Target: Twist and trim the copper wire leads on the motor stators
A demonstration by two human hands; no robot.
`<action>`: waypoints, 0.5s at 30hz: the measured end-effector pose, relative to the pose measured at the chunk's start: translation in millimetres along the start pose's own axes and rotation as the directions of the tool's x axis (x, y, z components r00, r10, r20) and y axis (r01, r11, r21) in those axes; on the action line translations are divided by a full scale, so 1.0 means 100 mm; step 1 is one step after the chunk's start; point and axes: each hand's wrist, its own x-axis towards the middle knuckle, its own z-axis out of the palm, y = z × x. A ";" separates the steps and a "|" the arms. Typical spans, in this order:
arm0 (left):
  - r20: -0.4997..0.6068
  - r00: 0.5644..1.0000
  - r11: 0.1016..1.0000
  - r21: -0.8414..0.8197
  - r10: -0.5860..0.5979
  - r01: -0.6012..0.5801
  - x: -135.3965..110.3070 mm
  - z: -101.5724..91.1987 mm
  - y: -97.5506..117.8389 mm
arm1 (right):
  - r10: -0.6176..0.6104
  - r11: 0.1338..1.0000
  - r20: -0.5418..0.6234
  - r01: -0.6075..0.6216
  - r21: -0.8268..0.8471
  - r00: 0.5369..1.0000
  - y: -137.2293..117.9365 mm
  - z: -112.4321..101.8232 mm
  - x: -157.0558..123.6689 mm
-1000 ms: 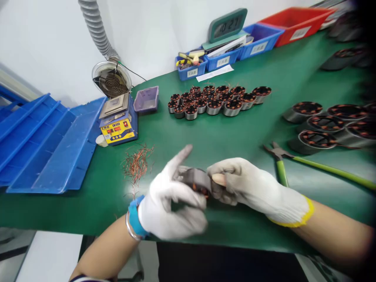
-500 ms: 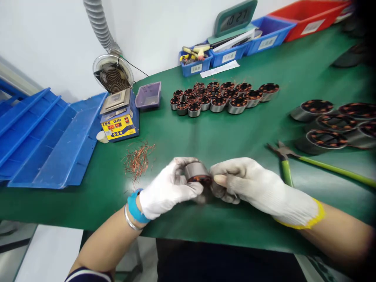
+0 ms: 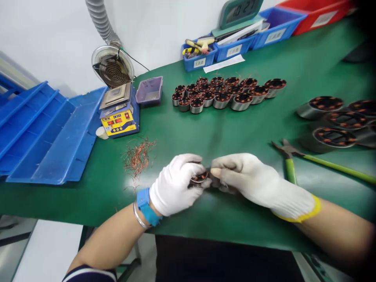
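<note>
A small motor stator (image 3: 200,178), a steel ring with copper windings inside, is wrapped by the fingers of my left hand (image 3: 176,186). Its open face now points up toward me; much of its side is hidden under the white glove. Close against its right edge, my right hand (image 3: 249,178) is closed in a pinch, with a bare thumb tip showing through the glove. What those fingers hold is too dark and blurred to make out. To the left lies a tangle of copper wire scraps (image 3: 138,156). Green-handled cutting pliers (image 3: 290,166) lie open to the right.
Rows of stators (image 3: 222,100) stand further back, with larger stators (image 3: 335,137) at the right. A soldering station (image 3: 120,123), a purple tray (image 3: 149,90) and blue bins (image 3: 55,156) occupy the left. Tool boxes (image 3: 199,62) and a digital clock (image 3: 241,13) line the back.
My left hand has rolled the stator so its wound face turns upward, and its fingers now cover more of it. My right hand stays in its pinch at the stator's right edge.
</note>
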 end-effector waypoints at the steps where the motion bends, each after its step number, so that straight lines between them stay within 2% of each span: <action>1: -0.004 1.000 0.995 0.101 0.013 -0.012 -0.01 0.04 -0.02 | 0.017 1.000 -0.008 -0.017 -0.025 1.000 0.01 0.00 0.02; 3: 0.040 0.998 0.970 0.241 -0.046 0.035 -0.02 0.11 -0.06 | 0.012 0.973 -0.053 -0.024 -0.231 0.999 0.03 -0.02 0.05; 4: 0.071 0.993 0.959 0.273 -0.091 0.068 -0.02 0.13 -0.07 | -0.007 0.930 -0.082 -0.024 -0.367 0.997 0.04 -0.04 0.05; 6: 0.082 0.981 0.956 0.255 -0.174 0.148 -0.01 0.14 -0.06 | -0.137 0.816 -0.157 0.022 -0.578 0.978 0.04 -0.09 0.04; 7: 0.058 0.977 0.959 0.212 -0.205 0.188 -0.01 0.13 -0.04 | -0.257 0.754 -0.193 0.072 -0.652 0.947 0.04 -0.12 0.03; 8: 0.022 0.975 0.964 0.158 -0.221 0.215 0.00 0.11 -0.02 | -0.402 0.677 -0.204 0.140 -0.723 0.893 0.03 -0.14 0.02; 9: -0.021 0.974 0.969 0.104 -0.225 0.226 0.00 0.09 0.00 | -0.551 0.569 -0.174 0.215 -0.794 0.816 0.03 -0.16 0.01; 10: -0.056 0.973 0.972 0.062 -0.223 0.227 0.01 0.07 0.01 | -0.663 0.439 -0.108 0.268 -0.858 0.740 0.02 -0.16 0.00; 11: -0.064 0.975 0.975 0.040 -0.214 0.216 0.01 0.06 0.01 | -0.724 0.308 -0.023 0.293 -0.905 0.689 0.01 -0.15 -0.01; 12: -0.045 0.978 0.979 0.032 -0.202 0.203 0.02 0.05 0.00 | -0.738 0.196 0.057 0.293 -0.936 0.673 0.01 -0.12 -0.02; 13: -0.009 0.980 0.980 0.031 -0.197 0.197 0.02 0.05 -0.01 | -0.718 0.110 0.117 0.277 -0.955 0.686 0.01 -0.08 -0.02; 15: 0.082 0.977 0.980 0.041 -0.198 0.195 0.03 0.05 -0.05 | -0.649 0.018 0.158 0.222 -0.975 0.745 0.02 0.02 0.00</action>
